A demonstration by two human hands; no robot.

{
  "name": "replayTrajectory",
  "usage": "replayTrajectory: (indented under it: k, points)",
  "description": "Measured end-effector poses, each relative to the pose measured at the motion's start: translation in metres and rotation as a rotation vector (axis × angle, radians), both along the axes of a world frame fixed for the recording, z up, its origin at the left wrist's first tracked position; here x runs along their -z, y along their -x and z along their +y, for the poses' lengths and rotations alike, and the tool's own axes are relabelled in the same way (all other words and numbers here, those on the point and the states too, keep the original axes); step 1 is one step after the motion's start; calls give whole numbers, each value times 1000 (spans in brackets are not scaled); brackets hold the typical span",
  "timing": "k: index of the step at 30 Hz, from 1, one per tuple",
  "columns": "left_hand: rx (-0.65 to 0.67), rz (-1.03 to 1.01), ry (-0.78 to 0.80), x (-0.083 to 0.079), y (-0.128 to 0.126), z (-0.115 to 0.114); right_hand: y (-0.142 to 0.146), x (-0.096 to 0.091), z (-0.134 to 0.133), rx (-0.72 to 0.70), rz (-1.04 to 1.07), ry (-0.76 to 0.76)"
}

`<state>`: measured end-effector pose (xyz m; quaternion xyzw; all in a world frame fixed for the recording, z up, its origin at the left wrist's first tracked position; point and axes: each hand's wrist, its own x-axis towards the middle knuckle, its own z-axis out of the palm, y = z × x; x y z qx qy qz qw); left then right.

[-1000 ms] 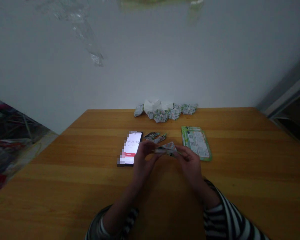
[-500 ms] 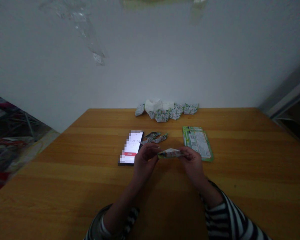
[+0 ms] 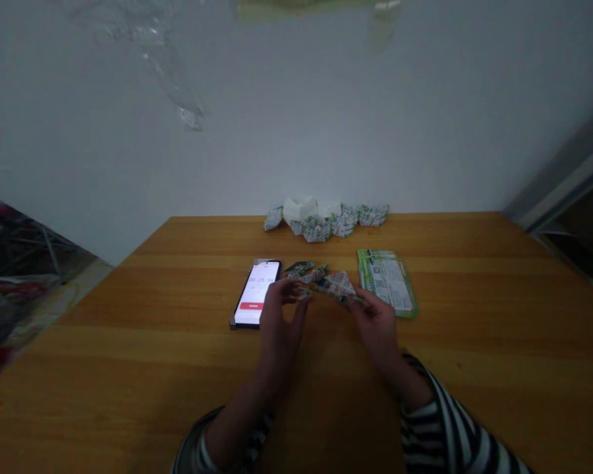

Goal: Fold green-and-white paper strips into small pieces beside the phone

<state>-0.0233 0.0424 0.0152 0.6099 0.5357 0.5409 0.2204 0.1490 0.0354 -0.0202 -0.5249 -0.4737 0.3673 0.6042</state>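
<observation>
Both my hands hold one small folded piece of printed paper (image 3: pixel 335 285) just above the wooden table (image 3: pixel 128 342). My left hand (image 3: pixel 278 315) pinches its left end with fingers closed. My right hand (image 3: pixel 374 318) grips its right end from below. Two small folded paper bits (image 3: pixel 307 270) lie on the table just behind the held piece. A lit phone (image 3: pixel 255 293) lies flat just left of my left hand. A green printed sheet (image 3: pixel 388 281) lies flat to the right of my right hand.
A row of several finished folded paper pieces (image 3: pixel 326 220) sits at the table's far edge against the white wall. Cluttered items (image 3: pixel 14 276) lie beyond the table's left side. A grey frame (image 3: pixel 563 191) stands at the far right.
The folded paper has tilted up and moved slightly away from me, showing its flat face. Both hands shifted forward with it and keep their grip.
</observation>
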Motion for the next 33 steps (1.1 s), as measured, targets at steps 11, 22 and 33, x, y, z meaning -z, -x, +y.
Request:
replayTrajectory:
  k: [11, 22, 33]
  points:
    - [240, -412, 421, 18, -5, 8, 6, -2, -8, -488, -518, -447]
    - [592, -668, 774, 10, 7, 14, -3, 0, 3, -257, -272, -202]
    - [749, -502, 904, 5, 8, 5, -2, -4, 8, -281, 108, 47]
